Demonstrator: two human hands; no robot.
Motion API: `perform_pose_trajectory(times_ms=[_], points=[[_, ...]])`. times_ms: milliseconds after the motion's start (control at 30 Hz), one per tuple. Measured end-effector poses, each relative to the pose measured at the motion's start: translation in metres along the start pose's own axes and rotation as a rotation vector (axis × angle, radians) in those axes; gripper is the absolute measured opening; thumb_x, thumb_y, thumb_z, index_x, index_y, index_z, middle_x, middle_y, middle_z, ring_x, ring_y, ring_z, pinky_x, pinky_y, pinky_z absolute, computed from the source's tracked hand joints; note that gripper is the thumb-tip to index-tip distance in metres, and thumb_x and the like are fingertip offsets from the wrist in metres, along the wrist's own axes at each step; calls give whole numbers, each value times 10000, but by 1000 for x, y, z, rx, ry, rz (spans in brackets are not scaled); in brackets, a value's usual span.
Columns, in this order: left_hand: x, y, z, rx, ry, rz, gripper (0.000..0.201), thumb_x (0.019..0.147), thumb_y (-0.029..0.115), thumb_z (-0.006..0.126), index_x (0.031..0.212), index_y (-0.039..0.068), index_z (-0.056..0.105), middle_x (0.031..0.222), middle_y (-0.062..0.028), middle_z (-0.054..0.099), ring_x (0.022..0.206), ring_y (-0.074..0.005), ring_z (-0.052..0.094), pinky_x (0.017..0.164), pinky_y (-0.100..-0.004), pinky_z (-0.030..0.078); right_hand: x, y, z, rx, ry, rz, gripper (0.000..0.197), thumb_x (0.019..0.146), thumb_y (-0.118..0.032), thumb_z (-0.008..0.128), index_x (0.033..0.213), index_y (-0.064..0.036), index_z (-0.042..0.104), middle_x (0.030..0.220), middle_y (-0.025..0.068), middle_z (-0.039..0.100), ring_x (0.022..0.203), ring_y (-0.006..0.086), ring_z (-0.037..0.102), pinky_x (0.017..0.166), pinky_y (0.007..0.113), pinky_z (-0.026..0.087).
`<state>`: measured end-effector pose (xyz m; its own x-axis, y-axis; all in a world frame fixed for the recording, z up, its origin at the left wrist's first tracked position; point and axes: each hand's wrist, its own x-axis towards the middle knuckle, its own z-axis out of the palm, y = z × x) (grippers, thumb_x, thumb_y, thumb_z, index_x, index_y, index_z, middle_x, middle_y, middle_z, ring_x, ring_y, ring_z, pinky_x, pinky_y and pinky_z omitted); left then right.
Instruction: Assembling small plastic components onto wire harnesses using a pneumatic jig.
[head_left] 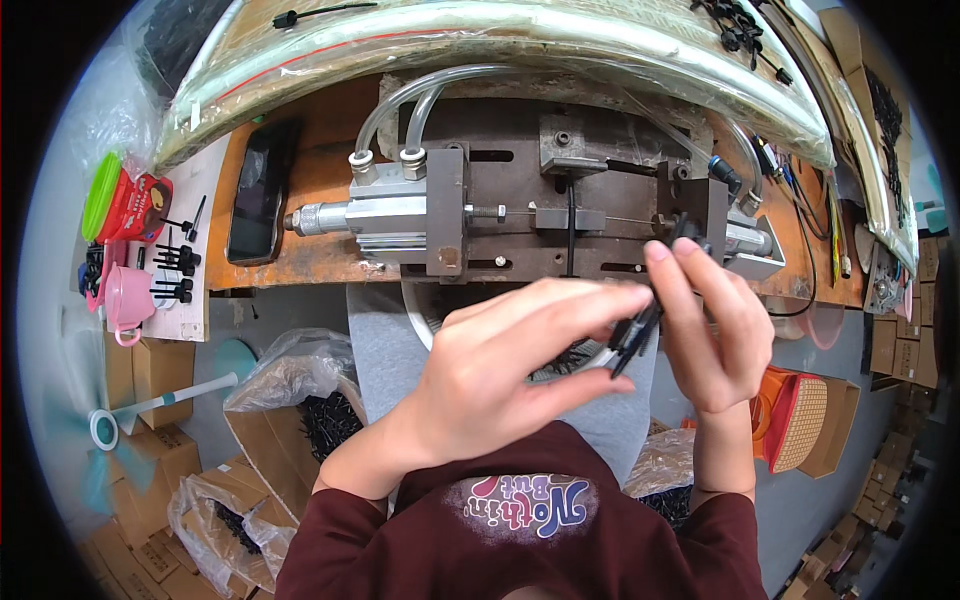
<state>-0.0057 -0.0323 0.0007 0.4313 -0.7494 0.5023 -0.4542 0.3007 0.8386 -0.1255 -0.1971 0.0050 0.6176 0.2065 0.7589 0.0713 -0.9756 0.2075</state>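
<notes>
The left hand has its thumb and fingers brought close around a few slim black pieces, with little gap left between the tips. The right hand has its fingertips bunched just beyond them; a blurred dark part shows at those tips, and I cannot tell whether it is pinched there or merely behind. The pieces lie between the two hands, in front of the machine, their long axis slanting from the left thumb away and rightward to the right fingertips. That slant seems the relation that matters: the far ends point toward the right hand and the right bracket, which the right hand is nearer to. Leftward of those fingertips, a black rod runs away from the person across a small grey block. Farther left sits an air cylinder, then a phone.
</notes>
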Motion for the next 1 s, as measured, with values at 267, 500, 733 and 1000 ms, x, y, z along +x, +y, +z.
perform_pose_trajectory(times_ms=[267,500,733,1000], points=[[-9,2,-11,138,-52,94,338,672,-3,824,996,6,731,1013,-154,715,875,-226,700,683,-302,579,6,-7,-1,65,-61,91,333,685,-3,711,1015,21,743,1024,138,682,788,222,662,681,308,569],[-14,-28,0,620,-31,129,303,646,1,759,940,15,688,1237,-148,653,890,-252,685,812,-351,552,0,-2,-8,737,155,854,132,868,48,694,999,45,678,930,115,696,590,57,557,499,177,432],[-4,-24,7,829,-99,74,265,671,67,760,930,57,703,1226,-95,676,759,-191,679,683,-300,535,7,-5,-18,1095,-5,1267,98,953,-52,625,986,40,636,805,95,689,488,11,457,435,166,321],[-5,-8,1,322,-72,122,358,696,91,812,1037,45,716,1045,-94,722,823,-212,711,732,-328,569,14,-12,-17,1297,-177,1480,91,893,-58,707,895,5,642,662,65,660,389,5,413,348,165,249]])
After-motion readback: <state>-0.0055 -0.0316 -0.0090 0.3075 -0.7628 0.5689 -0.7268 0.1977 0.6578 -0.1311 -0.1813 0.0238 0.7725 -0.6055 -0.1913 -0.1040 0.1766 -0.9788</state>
